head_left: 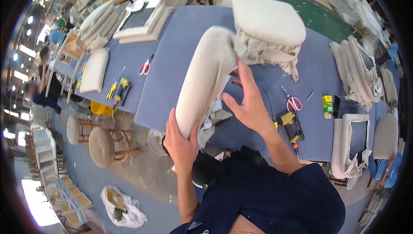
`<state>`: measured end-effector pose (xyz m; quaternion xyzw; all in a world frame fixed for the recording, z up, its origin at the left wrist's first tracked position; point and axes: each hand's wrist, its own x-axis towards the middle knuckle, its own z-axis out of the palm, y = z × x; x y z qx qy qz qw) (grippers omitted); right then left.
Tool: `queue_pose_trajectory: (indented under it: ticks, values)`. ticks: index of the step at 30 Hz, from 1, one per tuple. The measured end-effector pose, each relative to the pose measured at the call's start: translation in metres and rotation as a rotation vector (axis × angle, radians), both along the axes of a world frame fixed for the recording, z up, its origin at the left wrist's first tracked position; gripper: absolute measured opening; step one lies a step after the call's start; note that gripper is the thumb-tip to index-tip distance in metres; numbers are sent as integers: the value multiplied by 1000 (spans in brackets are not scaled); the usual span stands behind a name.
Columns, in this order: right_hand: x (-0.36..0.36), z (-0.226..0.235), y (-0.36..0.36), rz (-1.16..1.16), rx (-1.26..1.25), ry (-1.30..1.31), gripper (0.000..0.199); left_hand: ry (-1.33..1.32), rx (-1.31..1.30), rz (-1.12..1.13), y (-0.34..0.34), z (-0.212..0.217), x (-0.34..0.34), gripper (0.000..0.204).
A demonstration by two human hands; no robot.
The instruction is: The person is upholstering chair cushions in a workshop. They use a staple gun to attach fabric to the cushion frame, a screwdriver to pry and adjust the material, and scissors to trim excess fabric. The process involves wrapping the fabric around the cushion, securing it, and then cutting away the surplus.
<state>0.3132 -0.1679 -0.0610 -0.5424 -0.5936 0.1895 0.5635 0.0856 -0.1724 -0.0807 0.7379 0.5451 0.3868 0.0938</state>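
Note:
A beige fabric-covered chair cushion (202,75) is tilted up on its edge above the table, its long padded side facing me. My left hand (180,137) grips its lower end, with the thumb on the right side and the fingers on the left. My right hand (249,105) is beside the cushion's right edge, fingers spread and the index fingertip at the gathered cloth near the top corner. Loose cloth hangs along the cushion's underside. Behind it sits a stack of beige cushions (269,21) with ragged fabric edges.
Right of my hand lie red-handled scissors (294,103), a yellow-black staple gun (289,122) and a green-yellow box (328,106). Another staple gun (123,90) and scissors (146,67) lie at the left. Padded frames (350,143) stand at the right; round stools (102,147) stand on the floor.

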Motion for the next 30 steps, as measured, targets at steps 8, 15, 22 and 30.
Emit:
queue_pose_trajectory:
  ticks: [8,15,22,30]
  values:
    - [-76,-65,-51,240,-279,401,60,77,18,-32,61,17,2,61]
    - [-98,-88,-57,425,-415,290,34,100,-70,-89,107,20,13,68]
    - [-89,-142,-31,433,-456,295,46,166,5,-22,117,15,19,66]
    - [-52,-185,-33,212,-601,195,34,140,45,-39,111,11,7,61]
